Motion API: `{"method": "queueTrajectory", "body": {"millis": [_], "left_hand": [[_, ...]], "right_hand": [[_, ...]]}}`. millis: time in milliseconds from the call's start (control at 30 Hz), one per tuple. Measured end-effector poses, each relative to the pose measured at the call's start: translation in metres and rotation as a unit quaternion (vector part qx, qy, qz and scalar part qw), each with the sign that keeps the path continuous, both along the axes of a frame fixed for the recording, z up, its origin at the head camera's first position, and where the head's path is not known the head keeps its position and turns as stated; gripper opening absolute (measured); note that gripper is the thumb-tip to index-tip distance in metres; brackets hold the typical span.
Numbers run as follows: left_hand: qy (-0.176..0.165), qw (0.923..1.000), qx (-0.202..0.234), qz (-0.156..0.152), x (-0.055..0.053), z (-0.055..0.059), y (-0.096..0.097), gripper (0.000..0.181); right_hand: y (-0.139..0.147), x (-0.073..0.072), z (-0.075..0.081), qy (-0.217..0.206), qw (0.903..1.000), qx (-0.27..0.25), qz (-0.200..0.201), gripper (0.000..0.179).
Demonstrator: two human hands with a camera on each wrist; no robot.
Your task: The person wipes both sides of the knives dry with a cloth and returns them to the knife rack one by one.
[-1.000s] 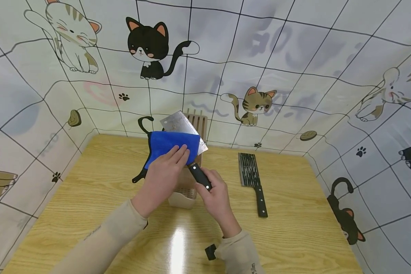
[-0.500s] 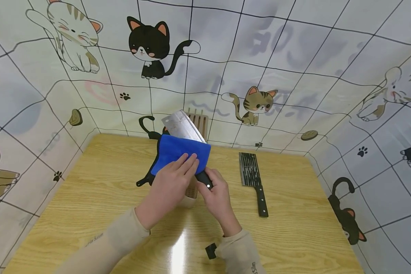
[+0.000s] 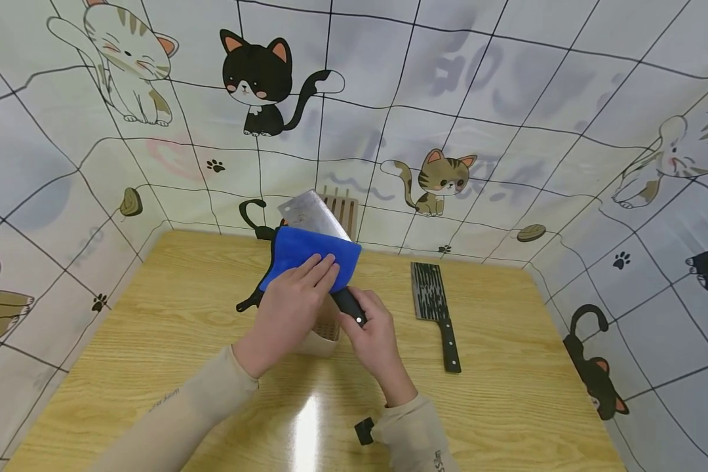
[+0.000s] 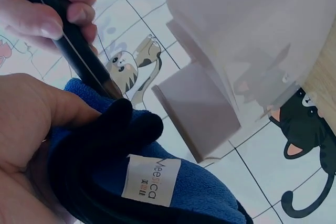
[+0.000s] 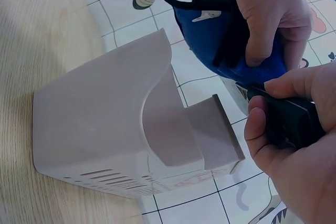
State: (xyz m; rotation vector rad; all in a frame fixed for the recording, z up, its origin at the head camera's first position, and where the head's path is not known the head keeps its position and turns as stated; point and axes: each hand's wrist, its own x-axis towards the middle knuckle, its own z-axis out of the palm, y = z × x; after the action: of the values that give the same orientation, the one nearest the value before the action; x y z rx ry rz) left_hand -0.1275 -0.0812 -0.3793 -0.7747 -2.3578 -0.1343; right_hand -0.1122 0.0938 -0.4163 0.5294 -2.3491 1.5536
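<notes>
One broad steel cleaver [image 3: 307, 211] hangs above the beige plastic rack [image 5: 94, 119], right hand [image 3: 375, 334] gripping its black handle [image 3: 348, 304], left hand [image 3: 291, 307] pinching blue, black-edged cloth [image 3: 295, 246] across the blade [image 3: 323, 221], apparently mid-wipe, next stroke likely needing care.

The head view is bright and fairly even; a white streak of glare [image 3: 305, 429] shines on the table [image 3: 507, 406] on the near side of the holder [image 3: 315, 346]; the wall [image 3: 366, 52] behind the holder looks cool and bluish, its grid lines bending, from lens or surface one cannot tell; both wrist views are dimmer and softer; the label [image 4: 151, 180] near the holder stays legible; the black handle [image 5: 291, 119] beside the holder loses detail.
</notes>
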Motion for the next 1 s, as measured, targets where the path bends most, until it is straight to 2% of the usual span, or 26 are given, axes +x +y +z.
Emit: {"method": "queueTrajectory", "body": {"millis": [267, 500, 667, 1000], "left_hand": [[-0.011, 0.9998, 0.000, 0.017, -0.012, 0.006, -0.007, 0.039], [-0.012, 0.9994, 0.000, 0.033, -0.024, 0.005, -0.014, 0.035], [-0.010, 0.9993, -0.001, 0.036, -0.029, 0.005, -0.019, 0.036], [-0.028, 0.9989, 0.002, 0.037, -0.034, 0.003, -0.024, 0.038]], "right_hand": [[0.000, 0.000, -0.001, -0.006, 1.0000, -0.004, 0.003, 0.039], [0.001, 0.001, -0.002, -0.006, 0.9999, -0.007, 0.008, 0.038], [0.000, 0.002, -0.002, -0.013, 0.9998, -0.007, 0.009, 0.038], [-0.001, 0.002, -0.004, -0.014, 0.9999, -0.003, 0.007, 0.039]]}}
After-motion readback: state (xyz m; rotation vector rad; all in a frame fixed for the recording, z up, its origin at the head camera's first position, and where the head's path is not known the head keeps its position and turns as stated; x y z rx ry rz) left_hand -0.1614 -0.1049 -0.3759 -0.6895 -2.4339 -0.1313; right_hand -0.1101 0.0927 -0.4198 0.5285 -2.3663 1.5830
